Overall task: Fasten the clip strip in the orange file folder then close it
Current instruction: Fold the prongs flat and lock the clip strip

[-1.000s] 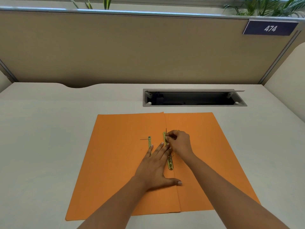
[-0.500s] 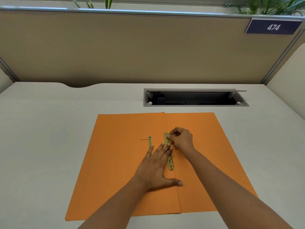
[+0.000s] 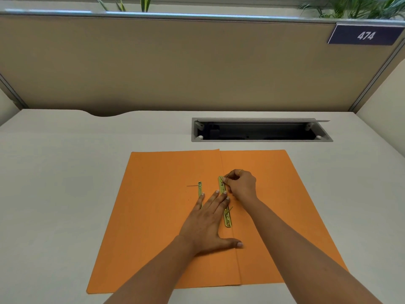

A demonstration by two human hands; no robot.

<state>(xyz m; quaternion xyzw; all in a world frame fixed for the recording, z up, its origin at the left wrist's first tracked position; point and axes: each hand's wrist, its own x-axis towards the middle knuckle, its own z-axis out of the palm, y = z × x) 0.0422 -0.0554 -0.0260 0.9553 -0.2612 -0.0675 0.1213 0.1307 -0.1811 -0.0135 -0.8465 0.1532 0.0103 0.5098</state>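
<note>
An orange file folder (image 3: 157, 216) lies open and flat on the white desk. A brass clip strip (image 3: 226, 217) runs along the folder's centre crease, and a second brass piece (image 3: 199, 188) with a thin prong lies just left of it. My left hand (image 3: 208, 224) rests flat on the folder, fingers spread, fingertips touching the strip's middle. My right hand (image 3: 241, 185) pinches a thin metal prong at the strip's far end, the prong bent up towards the right.
A grey open cable tray (image 3: 260, 130) is recessed in the desk behind the folder. A beige partition (image 3: 175, 62) with a "474" sign (image 3: 365, 36) closes off the back, and plants stand above it. The desk's near edge lies just under the folder.
My right hand has shifted slightly up and right at the strip's far end, bending the prong from upright towards the right. The left hand has stayed pressed flat.
</note>
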